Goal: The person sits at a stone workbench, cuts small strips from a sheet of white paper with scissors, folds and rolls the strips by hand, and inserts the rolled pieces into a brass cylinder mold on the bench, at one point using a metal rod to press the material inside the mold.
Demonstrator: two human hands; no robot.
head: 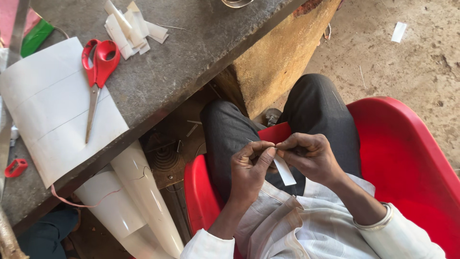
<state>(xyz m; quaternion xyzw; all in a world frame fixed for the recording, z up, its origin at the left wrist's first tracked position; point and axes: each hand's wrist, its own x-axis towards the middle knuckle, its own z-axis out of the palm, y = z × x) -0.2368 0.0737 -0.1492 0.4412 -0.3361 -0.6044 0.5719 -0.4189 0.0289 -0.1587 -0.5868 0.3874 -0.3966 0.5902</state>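
While the person sat in a red plastic chair [412,158], the left hand [250,169] and right hand [309,157] met over the lap, both pinching a small white paper strip [285,171] between fingertips. Far left, red-handled scissors [97,72] lay on a white sheet [52,110] atop the grey table [191,52], beside paper scraps [132,28].

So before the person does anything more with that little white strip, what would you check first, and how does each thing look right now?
1. White strip held by both hands: ok, left hand and right hand pinch its top end.
2. Strip hanging free over the lap: ok.
3. Thin needle-like piece at the fingertips: cannot tell, too small.
4. Scissors within reach: ok, lying closed on the white sheet.
5. Spare paper pieces on the stone table: ok.
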